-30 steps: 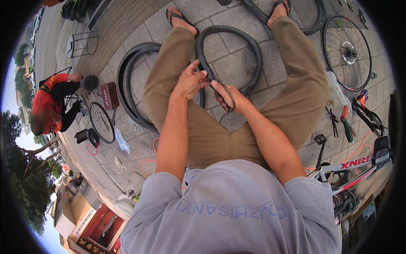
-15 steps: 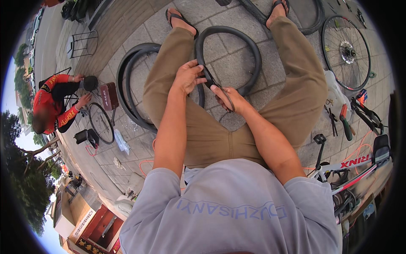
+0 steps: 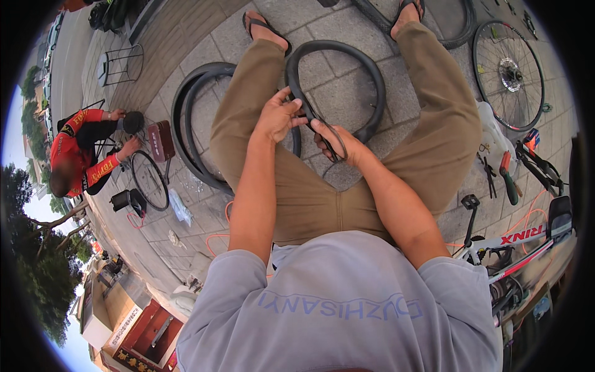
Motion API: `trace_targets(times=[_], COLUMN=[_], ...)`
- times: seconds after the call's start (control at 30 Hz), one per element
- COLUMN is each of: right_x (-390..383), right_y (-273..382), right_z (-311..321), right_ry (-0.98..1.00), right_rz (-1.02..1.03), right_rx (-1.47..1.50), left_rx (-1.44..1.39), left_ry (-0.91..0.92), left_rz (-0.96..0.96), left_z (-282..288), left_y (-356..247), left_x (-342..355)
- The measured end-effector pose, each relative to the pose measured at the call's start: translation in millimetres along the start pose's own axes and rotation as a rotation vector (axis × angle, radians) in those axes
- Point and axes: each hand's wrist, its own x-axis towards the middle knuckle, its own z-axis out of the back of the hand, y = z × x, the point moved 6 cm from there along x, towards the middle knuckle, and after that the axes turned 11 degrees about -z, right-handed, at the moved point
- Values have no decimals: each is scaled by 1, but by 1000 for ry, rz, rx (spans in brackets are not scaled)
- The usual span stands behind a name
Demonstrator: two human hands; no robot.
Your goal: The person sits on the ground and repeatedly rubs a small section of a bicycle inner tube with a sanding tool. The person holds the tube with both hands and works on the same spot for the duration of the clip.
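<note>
A plump black bicycle inner tube (image 3: 377,87) forms a ring between my knees, over the paving. My left hand (image 3: 276,119) grips its near left side between thumb and fingers. Just to the right, my right hand (image 3: 344,144) is closed round the near part of the tube, thumb on top. A thin dark strip (image 3: 336,134) loops out by the right thumb and bends back toward the palm; whether it is part of the tube I cannot tell. The right fingers are partly hidden beneath.
Black tyres (image 3: 180,118) lie left of my leg. At the right are a spoked wheel (image 3: 508,74), pliers and a green-and-red-handled tool (image 3: 508,180), and a white bicycle frame (image 3: 496,242). An orange hose crosses the paving. Far left, a person in red (image 3: 80,149) sits near another wheel.
Both hands and the tube have shifted very slightly. The left thumb has moved in against the tube. The person at far left has moved an arm a little.
</note>
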Motion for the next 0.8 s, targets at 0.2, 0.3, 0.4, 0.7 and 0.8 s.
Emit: trace_targets(times=[0.2, 0.3, 0.4, 0.7, 0.8], right_x=[-1, -2, -3, -1, -1], right_y=[0, 1, 1, -3, 2], right_z=[1, 0, 2, 6, 4], right_ry=[-1, -5, -20, -92, -64], right_rz=[-1, 4, -3, 6, 13], right_rx=[12, 22, 24, -58, -29], left_rx=[-5, -12, -15, -9, 4], left_ry=[-21, -14, -34, -5, 52], left_rz=[-4, -5, -2, 8, 27], left_z=[-3, -2, -3, 1, -5], left_y=[-1, 0, 0, 5, 3], left_x=[-2, 0, -1, 2, -2])
